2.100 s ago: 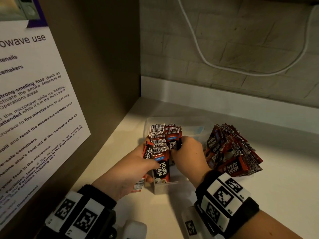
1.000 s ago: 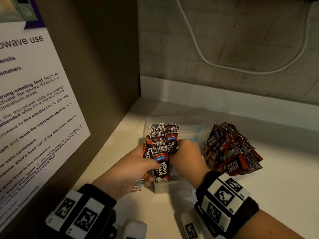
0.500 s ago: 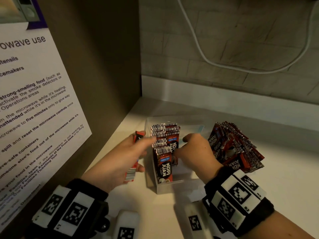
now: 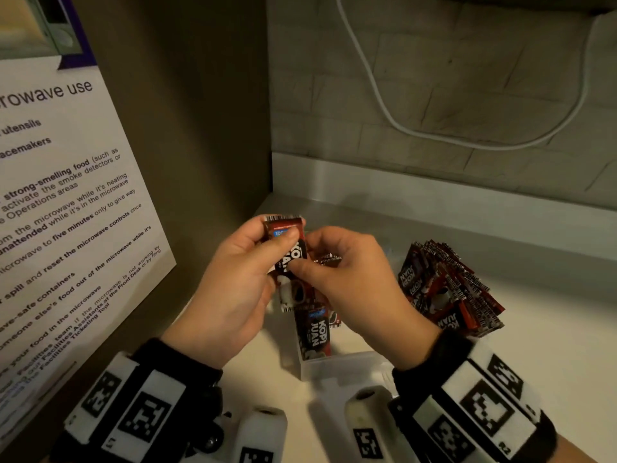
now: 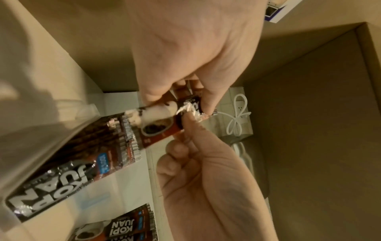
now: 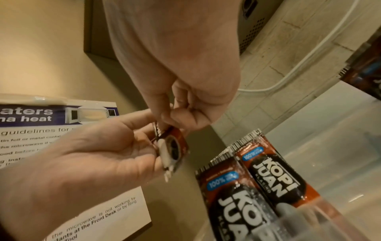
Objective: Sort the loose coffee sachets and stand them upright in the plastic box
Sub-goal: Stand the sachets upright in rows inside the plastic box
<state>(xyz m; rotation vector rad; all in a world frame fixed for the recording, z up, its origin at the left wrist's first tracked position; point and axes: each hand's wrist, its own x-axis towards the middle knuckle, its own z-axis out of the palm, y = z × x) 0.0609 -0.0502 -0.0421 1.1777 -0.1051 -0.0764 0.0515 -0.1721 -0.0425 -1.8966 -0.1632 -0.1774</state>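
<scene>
My left hand (image 4: 233, 289) is raised above the tabletop (image 4: 551, 345) and grips a small bundle of coffee sachets (image 4: 288, 262), thumb across the printed front near the top and fingers curled behind. My right hand (image 4: 354, 289) meets it from the other side, thumb and forefinger pinching the bundle's right edge about halfway down, the other fingers curled under. In the left wrist view I see the bundle end-on, its cup picture facing the camera, with both thumbs touching it. I cannot tell how many sachets are in the bundle.

Directly below my hands sits the clear plastic box (image 4: 337, 367) on the tabletop. A row of sachets (image 4: 315, 332) stands upright along its left side, labels reading KOPI JUAN and facing me; the right wrist view shows at least two of them side by side against the box's front wall, and the rest of the box floor to their right is bare.

To the right of the box, near but apart from it, a loose heap of sachets (image 4: 447, 289) lies jumbled on the tabletop, pointing every way.

On the panel to my left hangs a microwave-use notice (image 4: 66, 212). A white cable (image 4: 417, 132) loops across the brick wall behind.
</scene>
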